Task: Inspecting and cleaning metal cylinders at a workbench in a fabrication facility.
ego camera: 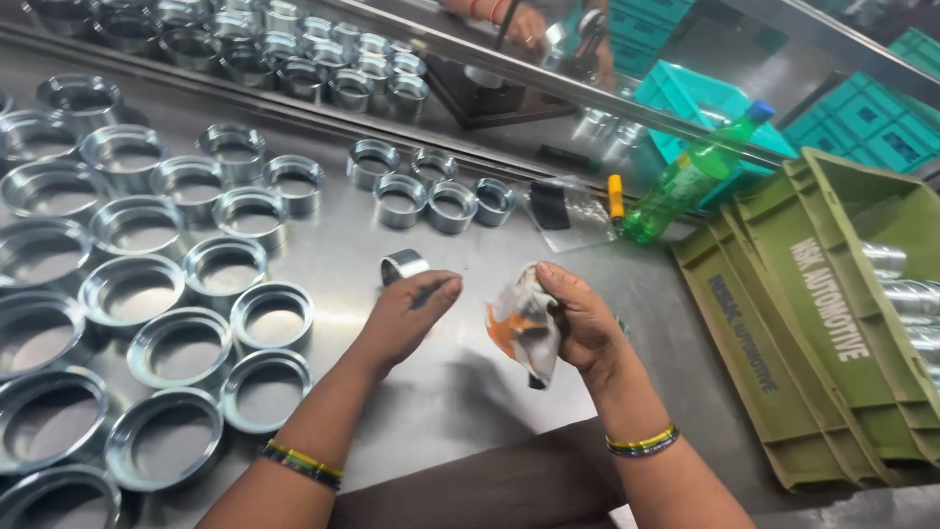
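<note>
Holding a small metal ring [403,265] in the left hand [406,312], fingertips pinching its lower rim, ring tilted on edge just above the steel table [470,392]. Right hand [578,315] clenched around a crumpled rag [524,328], grey-white with orange patches, just right of the ring, not touching it.

Judgement: wiping goes best with the ring pinched by the rim only, so both the bore and the outer face stay open to the rag, turning it bit by bit; a firm grip matters, since the polished metal looks slippery.

Ring look: short, thin-walled sleeve, bright silvery, mirror-like, open at both ends; smaller than the wide rings [186,343] left of it, laid flat in rows. Similar small rings [431,201] sit beyond it, farther up the table. Right of the ring: a green bottle [685,181] with a blue cap, then stacked olive crates [783,343]. Another person's hands show at the far edge, blurred.
</note>
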